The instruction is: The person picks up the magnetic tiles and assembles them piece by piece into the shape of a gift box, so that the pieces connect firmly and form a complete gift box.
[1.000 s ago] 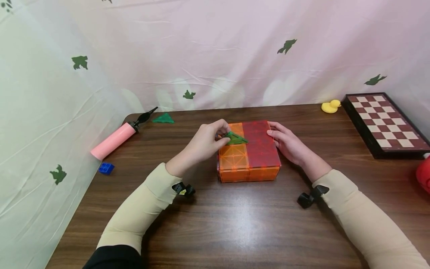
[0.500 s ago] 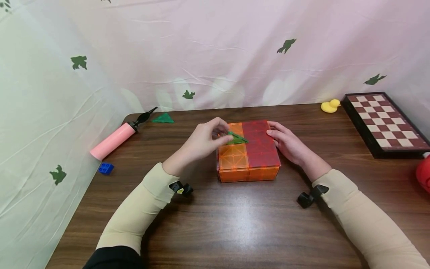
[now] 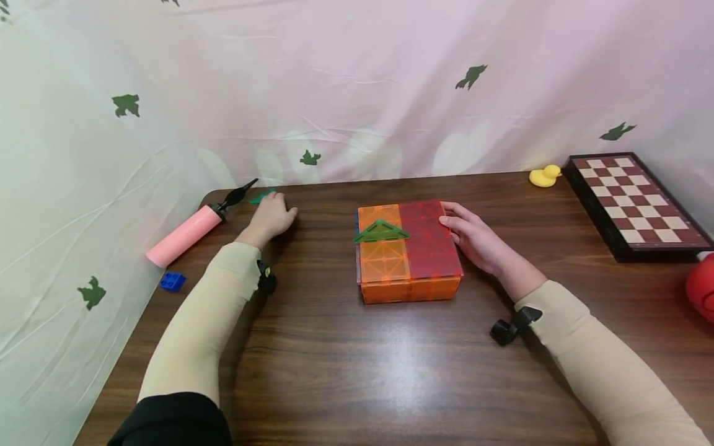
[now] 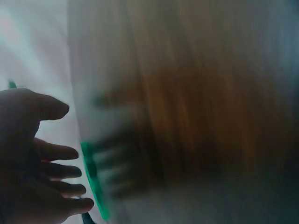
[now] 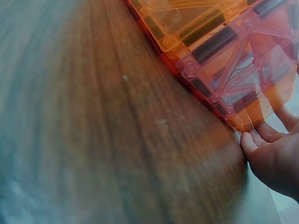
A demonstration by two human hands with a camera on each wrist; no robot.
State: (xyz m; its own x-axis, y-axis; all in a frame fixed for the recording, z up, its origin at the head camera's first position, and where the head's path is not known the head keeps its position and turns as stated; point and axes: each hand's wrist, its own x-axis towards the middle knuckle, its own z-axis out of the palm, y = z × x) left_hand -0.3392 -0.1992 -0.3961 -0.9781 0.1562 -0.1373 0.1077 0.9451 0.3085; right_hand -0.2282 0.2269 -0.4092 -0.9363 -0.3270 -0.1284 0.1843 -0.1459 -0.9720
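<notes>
A low box of magnetic tiles (image 3: 409,288) stands mid-table, its top part orange, part red. Lying flat on the orange part is a green triangular tile (image 3: 382,231). My right hand (image 3: 471,234) holds the far right corner of the box; the right wrist view shows its thumb and fingers at a corner beside pink and orange tiles (image 5: 233,60). At the back left, my left hand (image 3: 272,217) is over a second green triangular tile (image 3: 261,196) and partly covers it. In the left wrist view, its spread fingers (image 4: 60,170) point toward that green tile (image 4: 96,179).
A pink hand pump (image 3: 184,236) with a black nozzle lies left of my left hand, a blue toy brick (image 3: 172,282) in front of it. Back right are a yellow rubber duck (image 3: 545,176) and a chessboard (image 3: 633,198). A red object (image 3: 700,286) stands at the right edge.
My left hand has let go of the green triangular tile on the box top and moved left and back to the other green tile. My right hand stays at the box.
</notes>
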